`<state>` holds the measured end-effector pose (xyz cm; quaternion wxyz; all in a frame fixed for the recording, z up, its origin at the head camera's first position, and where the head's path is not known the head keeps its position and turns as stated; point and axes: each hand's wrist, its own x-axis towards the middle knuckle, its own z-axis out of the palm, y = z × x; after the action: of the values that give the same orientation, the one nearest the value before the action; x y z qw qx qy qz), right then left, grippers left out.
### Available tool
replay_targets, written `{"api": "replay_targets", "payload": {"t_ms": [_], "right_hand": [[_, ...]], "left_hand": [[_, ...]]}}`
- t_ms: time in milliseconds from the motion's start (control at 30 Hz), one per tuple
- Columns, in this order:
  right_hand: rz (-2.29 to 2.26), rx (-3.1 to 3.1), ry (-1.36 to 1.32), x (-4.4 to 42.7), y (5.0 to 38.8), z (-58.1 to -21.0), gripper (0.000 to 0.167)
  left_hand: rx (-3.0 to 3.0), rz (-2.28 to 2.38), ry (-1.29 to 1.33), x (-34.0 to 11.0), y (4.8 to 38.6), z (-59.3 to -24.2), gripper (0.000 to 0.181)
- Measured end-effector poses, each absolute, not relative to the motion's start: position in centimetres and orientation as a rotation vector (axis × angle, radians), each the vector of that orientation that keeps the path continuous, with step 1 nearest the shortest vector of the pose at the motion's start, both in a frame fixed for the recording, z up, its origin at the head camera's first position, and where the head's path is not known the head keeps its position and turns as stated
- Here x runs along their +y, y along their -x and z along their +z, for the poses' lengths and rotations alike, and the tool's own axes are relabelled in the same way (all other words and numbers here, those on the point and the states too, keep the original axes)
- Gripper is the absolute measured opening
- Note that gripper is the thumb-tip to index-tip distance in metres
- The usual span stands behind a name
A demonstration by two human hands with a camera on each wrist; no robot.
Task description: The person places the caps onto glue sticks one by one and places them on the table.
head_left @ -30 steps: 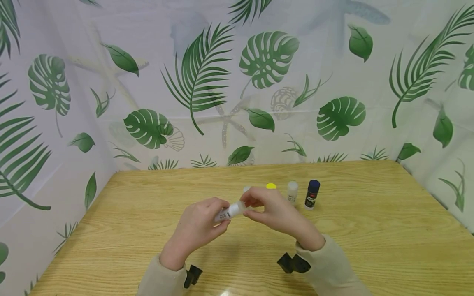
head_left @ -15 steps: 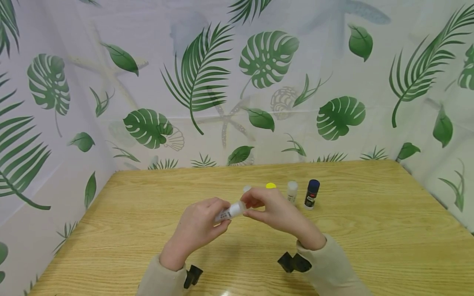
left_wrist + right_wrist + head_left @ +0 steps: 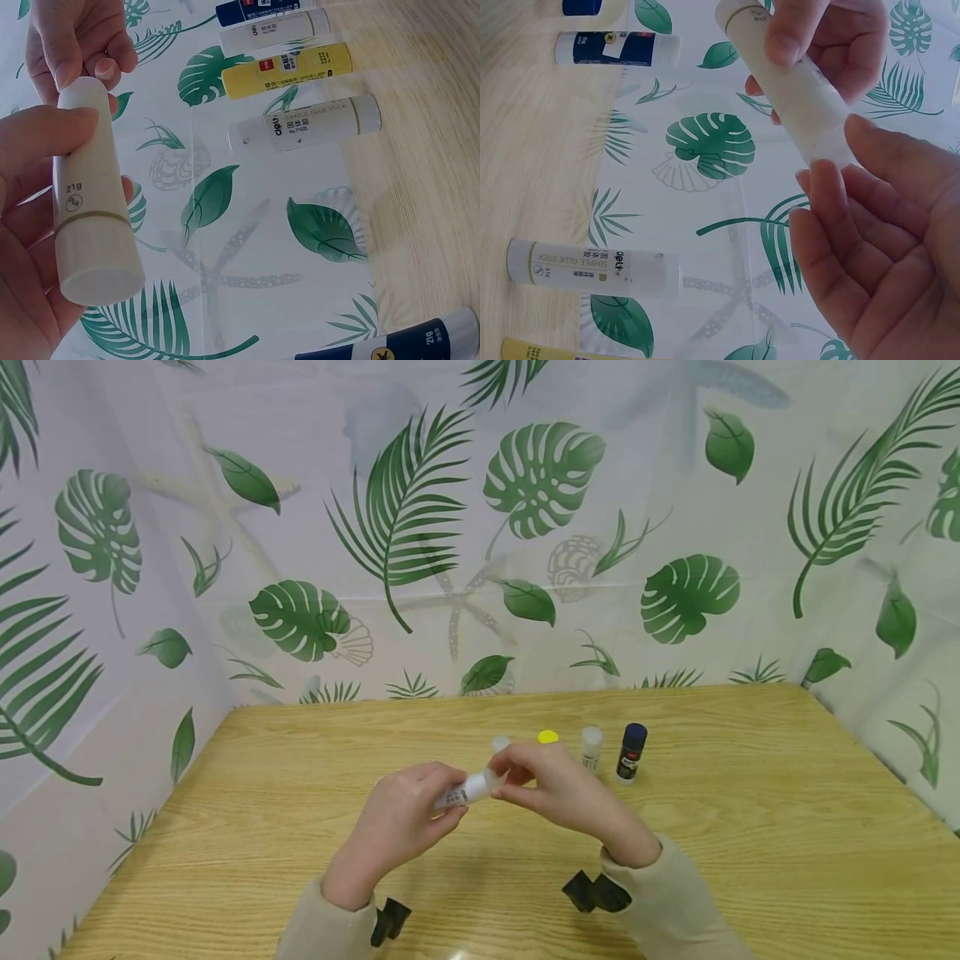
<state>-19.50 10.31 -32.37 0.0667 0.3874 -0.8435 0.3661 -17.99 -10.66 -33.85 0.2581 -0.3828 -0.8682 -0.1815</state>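
Note:
My left hand (image 3: 408, 806) grips a white glue stick (image 3: 471, 788) round its body and holds it slanted above the table. With bent fingertips and thumb, my right hand (image 3: 558, 789) pinches the translucent cap end (image 3: 829, 146). In the left wrist view the stick's base (image 3: 101, 262) points toward the camera, and a "21g" mark shows on its side. Beyond the right hand stand a white glue stick (image 3: 501, 743), largely hidden, a yellow one (image 3: 548, 737), another white one (image 3: 592, 747) and a navy one (image 3: 632, 753).
A wooden table (image 3: 750, 827) lies under the hands, with a leaf-printed cloth (image 3: 450, 527) rising behind it. One more glue stick, with a navy and white label (image 3: 390, 341), shows at the lower right of the left wrist view; the left hand hides it from the head view.
The held glue stick's printed label shifts slightly, as if the stick turned a little. Both hands stay in nearly the same place, and the standing glue sticks have not moved.

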Motion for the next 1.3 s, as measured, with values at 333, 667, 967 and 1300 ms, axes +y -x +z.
{"api": "replay_targets", "payload": {"t_ms": [333, 667, 967, 1300], "right_hand": [[1.135, -2.541, -1.18, 10.1, 19.7, -32.2, 0.015], [1.181, -2.53, -1.157, 11.0, 20.0, -32.5, 0.029], [1.061, -2.565, -1.109, 13.1, 19.9, -32.8, 0.02], [1.061, -2.567, -1.11, 14.5, 19.6, -33.2, 0.018]], "left_hand": [[-2.362, -0.534, 1.016, -11.0, 18.0, -33.8, 0.025], [-2.262, -0.728, 0.884, -11.2, 18.3, -33.5, 0.033], [-2.213, -0.93, 0.728, -11.2, 18.3, -32.6, 0.033], [-2.16, -1.133, 0.611, -9.7, 18.8, -30.9, 0.029]]}}
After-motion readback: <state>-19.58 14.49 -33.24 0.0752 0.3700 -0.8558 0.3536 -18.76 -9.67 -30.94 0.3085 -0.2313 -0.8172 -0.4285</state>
